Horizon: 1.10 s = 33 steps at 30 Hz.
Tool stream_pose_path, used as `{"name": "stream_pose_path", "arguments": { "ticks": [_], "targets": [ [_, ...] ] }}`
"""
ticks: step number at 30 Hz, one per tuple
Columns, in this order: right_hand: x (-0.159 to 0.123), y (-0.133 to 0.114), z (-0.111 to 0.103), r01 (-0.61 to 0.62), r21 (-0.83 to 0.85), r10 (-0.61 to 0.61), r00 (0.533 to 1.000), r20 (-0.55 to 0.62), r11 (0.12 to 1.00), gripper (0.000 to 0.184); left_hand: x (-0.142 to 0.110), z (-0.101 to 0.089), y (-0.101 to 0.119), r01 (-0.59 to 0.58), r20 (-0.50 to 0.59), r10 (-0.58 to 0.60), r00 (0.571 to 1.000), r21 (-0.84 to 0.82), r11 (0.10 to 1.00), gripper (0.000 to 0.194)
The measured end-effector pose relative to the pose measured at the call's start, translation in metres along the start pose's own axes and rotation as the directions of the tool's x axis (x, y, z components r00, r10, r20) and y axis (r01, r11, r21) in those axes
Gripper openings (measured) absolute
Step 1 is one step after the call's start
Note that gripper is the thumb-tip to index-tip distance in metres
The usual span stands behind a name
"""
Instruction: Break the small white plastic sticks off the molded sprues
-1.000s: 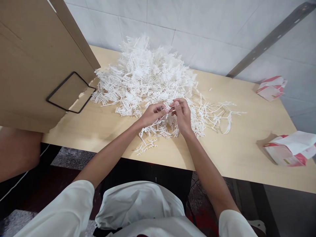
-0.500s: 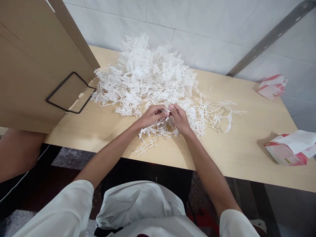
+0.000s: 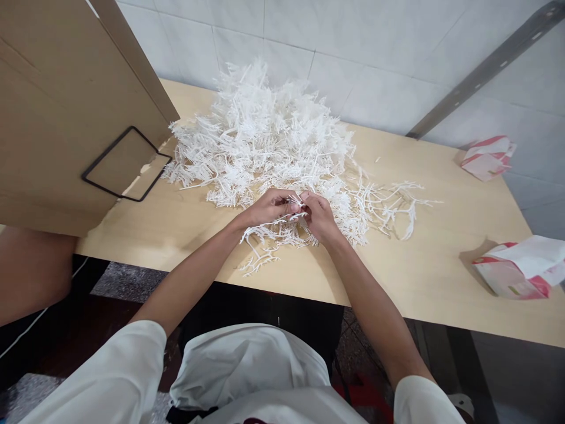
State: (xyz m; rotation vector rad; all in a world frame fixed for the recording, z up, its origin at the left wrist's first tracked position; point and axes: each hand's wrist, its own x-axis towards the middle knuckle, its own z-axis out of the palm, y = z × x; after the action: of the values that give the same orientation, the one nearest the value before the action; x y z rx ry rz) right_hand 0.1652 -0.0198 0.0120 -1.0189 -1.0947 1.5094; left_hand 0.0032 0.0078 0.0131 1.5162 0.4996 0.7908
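Note:
A large heap of white branching plastic sprigs covers the middle of the table. At its front edge my left hand is closed, pinching a small white sprig between thumb and fingers. My right hand meets it there, its fingertips closed on the same sprig. The inner fingers of both hands are partly hidden. Below my left hand a loose branched white strand lies near the table's front edge. Longer white stems spread out to the right of the heap.
A cardboard panel stands at the left, with a black wire frame against its lower edge. Two red-and-white paper packets sit on the right of the wooden table. Behind is a tiled wall; another person's arm shows at left.
My right hand has come lower, and its fingers, loosely apart before, have closed on the sprig beside my left hand. My left hand has shifted slightly left; the strand below it moved a little.

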Motion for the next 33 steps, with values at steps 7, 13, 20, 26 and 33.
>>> {"name": "stream_pose_path", "arguments": {
  "ticks": [7, 13, 20, 26, 33],
  "targets": [
    [0.002, -0.006, -0.006, -0.046, 0.087, 0.040, 0.997, 0.073, 0.995, 0.039, -0.002, 0.004, 0.000, 0.001, 0.116, 0.006, 0.993, -0.060, 0.998, 0.044],
    [0.009, -0.003, -0.015, 0.119, -0.099, -0.133, 0.980, -0.151, 0.988, 0.035, 0.008, 0.014, -0.006, 0.017, -0.184, -0.028, 0.983, -0.063, 0.998, 0.046],
    [0.005, -0.008, -0.018, 0.314, -0.533, -0.448, 0.883, -0.140, 0.786, 0.029, 0.009, 0.005, -0.009, 0.084, -0.391, 0.002, 0.921, 0.201, 0.976, 0.038],
    [0.005, -0.007, -0.023, 0.349, -0.746, -0.391, 0.911, 0.129, 0.567, 0.025, 0.005, 0.012, -0.011, 0.096, -0.327, 0.094, 0.941, 0.519, 0.849, 0.021],
    [0.004, -0.002, -0.027, 0.337, -0.748, -0.408, 0.908, 0.097, 0.572, 0.029, 0.005, 0.013, -0.003, 0.078, -0.267, 0.030, 0.963, 0.383, 0.920, 0.035]
  ]
}}
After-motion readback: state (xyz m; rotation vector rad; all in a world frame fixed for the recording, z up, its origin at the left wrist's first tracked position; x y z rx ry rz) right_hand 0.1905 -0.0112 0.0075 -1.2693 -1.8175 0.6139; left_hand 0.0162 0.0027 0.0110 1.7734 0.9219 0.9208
